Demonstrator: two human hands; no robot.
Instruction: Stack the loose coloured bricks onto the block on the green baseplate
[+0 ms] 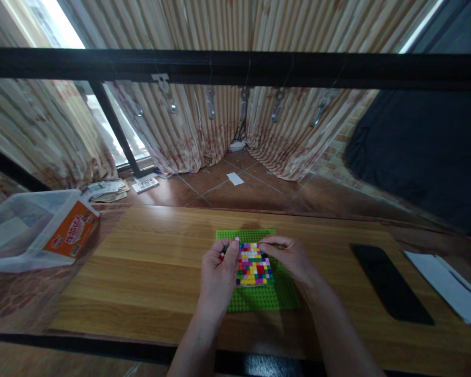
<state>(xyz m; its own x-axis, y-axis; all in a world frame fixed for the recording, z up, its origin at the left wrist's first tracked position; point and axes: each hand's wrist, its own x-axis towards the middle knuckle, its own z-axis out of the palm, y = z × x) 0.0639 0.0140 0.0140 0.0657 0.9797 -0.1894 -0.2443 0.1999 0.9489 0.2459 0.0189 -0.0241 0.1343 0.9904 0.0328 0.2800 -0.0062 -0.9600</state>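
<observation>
A green studded baseplate (255, 303) lies on the wooden board in front of me. On it sits a block of multicoloured toy bricks (255, 267), with yellow, white, red, pink, blue and green pieces packed together. My left hand (221, 267) is at the block's left side, thumb and fingers closed; a pink brick (237, 239) shows at the thumb tip, and a few coloured bits peek out between the fingers. At the block's upper right corner, my right hand (288, 254) has its thumb and forefinger pinched together. Whatever may be between those fingertips is too small to make out.
A clear plastic bin (31, 248) with an orange label stands to the left. On the right are a dark flat slab (390, 283) and white paper (447, 283). A black bar (235, 68) with hanging metal hooks crosses in front, before striped curtains (204, 131).
</observation>
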